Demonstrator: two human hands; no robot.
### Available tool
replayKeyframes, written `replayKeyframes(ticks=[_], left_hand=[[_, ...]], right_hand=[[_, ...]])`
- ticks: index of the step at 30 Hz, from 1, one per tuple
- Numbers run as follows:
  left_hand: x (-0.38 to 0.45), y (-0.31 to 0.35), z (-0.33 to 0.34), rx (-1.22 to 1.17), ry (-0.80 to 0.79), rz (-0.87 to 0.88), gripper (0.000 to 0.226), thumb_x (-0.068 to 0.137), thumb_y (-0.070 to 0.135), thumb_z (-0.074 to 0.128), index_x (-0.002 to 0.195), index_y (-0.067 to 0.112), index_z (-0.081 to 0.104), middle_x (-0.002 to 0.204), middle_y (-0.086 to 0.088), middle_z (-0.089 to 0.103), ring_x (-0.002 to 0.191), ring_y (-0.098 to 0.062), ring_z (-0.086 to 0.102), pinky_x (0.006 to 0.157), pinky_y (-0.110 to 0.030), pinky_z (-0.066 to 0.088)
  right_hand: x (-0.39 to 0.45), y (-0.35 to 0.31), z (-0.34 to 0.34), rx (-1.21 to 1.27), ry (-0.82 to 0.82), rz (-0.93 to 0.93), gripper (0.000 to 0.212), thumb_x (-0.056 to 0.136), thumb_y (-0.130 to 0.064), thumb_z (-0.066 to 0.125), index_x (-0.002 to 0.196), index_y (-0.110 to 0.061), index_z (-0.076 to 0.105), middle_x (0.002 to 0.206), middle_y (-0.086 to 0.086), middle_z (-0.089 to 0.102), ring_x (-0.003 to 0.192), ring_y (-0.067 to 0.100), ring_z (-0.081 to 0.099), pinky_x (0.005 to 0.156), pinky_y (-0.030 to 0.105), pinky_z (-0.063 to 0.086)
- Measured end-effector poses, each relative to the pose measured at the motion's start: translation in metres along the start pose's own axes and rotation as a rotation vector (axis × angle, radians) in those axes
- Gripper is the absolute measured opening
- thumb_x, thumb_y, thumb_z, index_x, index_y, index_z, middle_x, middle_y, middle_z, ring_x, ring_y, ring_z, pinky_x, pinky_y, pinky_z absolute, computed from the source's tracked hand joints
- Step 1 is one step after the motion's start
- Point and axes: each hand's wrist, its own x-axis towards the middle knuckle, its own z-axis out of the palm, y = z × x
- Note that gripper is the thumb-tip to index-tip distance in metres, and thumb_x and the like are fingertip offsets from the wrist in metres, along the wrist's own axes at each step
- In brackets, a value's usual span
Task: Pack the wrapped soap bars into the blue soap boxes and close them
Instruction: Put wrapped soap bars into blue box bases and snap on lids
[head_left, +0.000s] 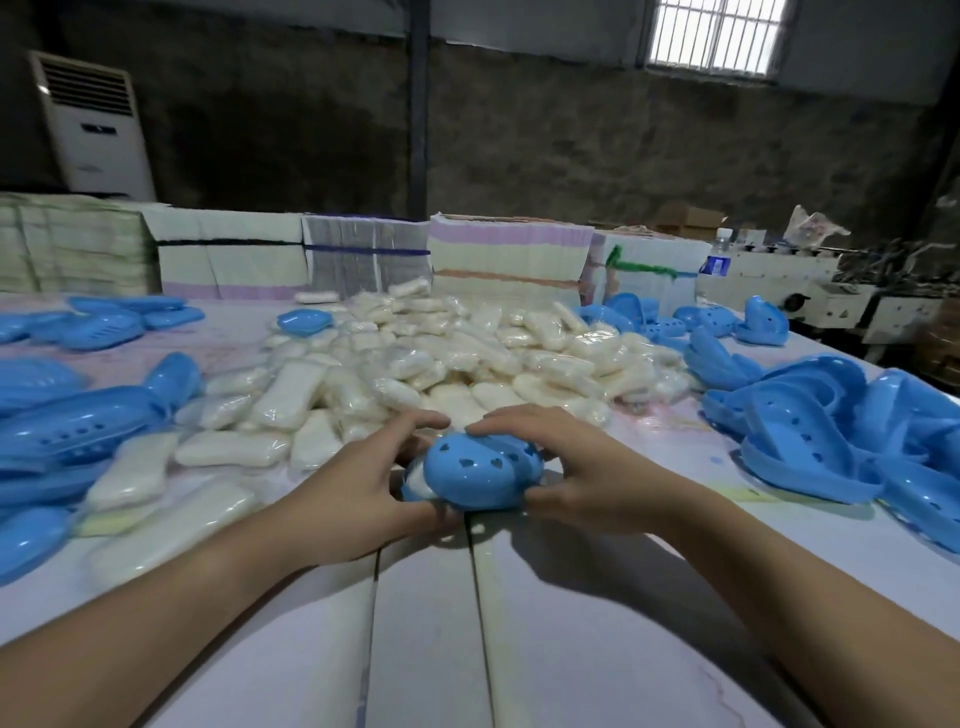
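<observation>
Soap box (475, 475) on worktop (571, 623) betw. both hands; we see left grip (358, 483) and right grip (587, 467) clasping its ends, long axis left-right, lid not yet seated over soap bar (418, 480).

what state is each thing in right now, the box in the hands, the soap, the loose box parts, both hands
blue soap box: held in both hands, not fully shut, white soap showing at its left edge
left hand: grip on the box's left side
right hand: grip on the box's right side
wrapped soap bars: heaped loose on the table, unpacked
box halves: piled open at right
</observation>
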Motion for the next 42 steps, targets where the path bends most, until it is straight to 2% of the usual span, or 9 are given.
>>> replayKeyframes(ticks=[3, 7, 13, 19, 24, 27, 34, 38, 42], left_hand=[[0.001, 0.0, -0.001, -0.01, -0.002, 0.018, 0.069, 0.065, 0.033, 0.088, 0.123, 0.043, 0.052, 0.113, 0.023, 0.067, 0.107, -0.001, 0.066, 0.09, -0.03, 0.058], [0.002, 0.002, -0.001, -0.047, -0.015, 0.022, 0.069, 0.061, 0.035, 0.09, 0.118, 0.043, 0.054, 0.111, 0.021, 0.067, 0.103, -0.004, 0.067, 0.084, -0.027, 0.059], [0.002, 0.003, 0.0, 0.031, -0.012, -0.002, 0.078, 0.05, 0.058, 0.083, 0.119, 0.053, 0.047, 0.106, 0.026, 0.064, 0.097, 0.003, 0.065, 0.08, -0.023, 0.057], [0.003, 0.003, -0.003, 0.034, -0.044, -0.024, 0.075, 0.053, 0.052, 0.089, 0.117, 0.047, 0.051, 0.103, 0.034, 0.062, 0.092, 0.006, 0.065, 0.073, -0.013, 0.052], [0.004, 0.001, -0.003, 0.083, -0.027, 0.023, 0.069, 0.058, 0.048, 0.089, 0.119, 0.044, 0.056, 0.111, 0.02, 0.061, 0.099, 0.004, 0.061, 0.08, -0.018, 0.053], [0.004, 0.0, -0.007, 0.115, -0.03, 0.072, 0.061, 0.063, 0.052, 0.085, 0.118, 0.044, 0.06, 0.108, 0.019, 0.063, 0.1, 0.003, 0.06, 0.08, -0.014, 0.05], [0.003, -0.001, -0.012, 0.209, -0.045, 0.056, 0.052, 0.073, 0.075, 0.055, 0.113, 0.041, 0.062, 0.098, 0.025, 0.064, 0.093, 0.005, 0.06, 0.071, -0.007, 0.042], [0.002, 0.002, -0.013, 0.251, -0.054, 0.032, 0.054, 0.075, 0.081, 0.046, 0.108, 0.042, 0.061, 0.095, 0.025, 0.064, 0.09, 0.004, 0.06, 0.07, -0.013, 0.044], [0.002, 0.005, -0.015, 0.379, -0.034, 0.021, 0.058, 0.074, 0.083, 0.038, 0.101, 0.037, 0.061, 0.088, 0.016, 0.064, 0.083, -0.002, 0.059, 0.075, -0.031, 0.05]], right_hand=[[-0.001, 0.001, -0.004, 0.073, -0.007, -0.057, 0.058, 0.075, -0.035, 0.067, 0.126, -0.053, 0.045, 0.119, -0.021, 0.056, 0.108, -0.004, 0.05, 0.08, 0.006, 0.037], [0.0, 0.006, -0.002, 0.019, 0.009, -0.037, 0.059, 0.076, -0.05, 0.065, 0.132, -0.05, 0.046, 0.121, -0.024, 0.054, 0.109, -0.004, 0.048, 0.078, 0.003, 0.032], [0.003, 0.011, 0.002, 0.022, -0.014, 0.014, 0.06, 0.077, -0.046, 0.071, 0.133, -0.046, 0.05, 0.124, -0.012, 0.052, 0.111, 0.003, 0.047, 0.081, 0.012, 0.033], [0.004, 0.008, 0.003, 0.033, -0.01, 0.035, 0.056, 0.077, -0.047, 0.074, 0.129, -0.049, 0.052, 0.123, -0.007, 0.053, 0.114, 0.009, 0.051, 0.097, 0.037, 0.046], [0.003, 0.01, 0.002, 0.042, -0.031, 0.034, 0.061, 0.074, -0.052, 0.071, 0.131, -0.052, 0.05, 0.123, -0.008, 0.052, 0.112, 0.008, 0.051, 0.093, 0.034, 0.047], [0.001, 0.01, 0.003, -0.017, -0.056, 0.006, 0.071, 0.075, -0.046, 0.076, 0.138, -0.05, 0.042, 0.129, -0.015, 0.05, 0.119, 0.007, 0.048, 0.101, 0.034, 0.043], [0.0, 0.006, 0.001, -0.11, 0.157, -0.158, 0.052, 0.08, -0.037, 0.074, 0.127, -0.022, 0.061, 0.118, -0.01, 0.065, 0.106, 0.006, 0.059, 0.088, 0.029, 0.049], [-0.001, 0.006, 0.0, -0.123, 0.146, -0.167, 0.042, 0.083, -0.036, 0.07, 0.123, -0.024, 0.062, 0.112, -0.013, 0.066, 0.099, 0.007, 0.059, 0.079, 0.022, 0.047], [0.0, 0.005, 0.001, -0.099, 0.129, -0.149, 0.043, 0.084, -0.04, 0.068, 0.123, -0.025, 0.059, 0.111, -0.014, 0.064, 0.099, 0.008, 0.058, 0.08, 0.026, 0.048]])
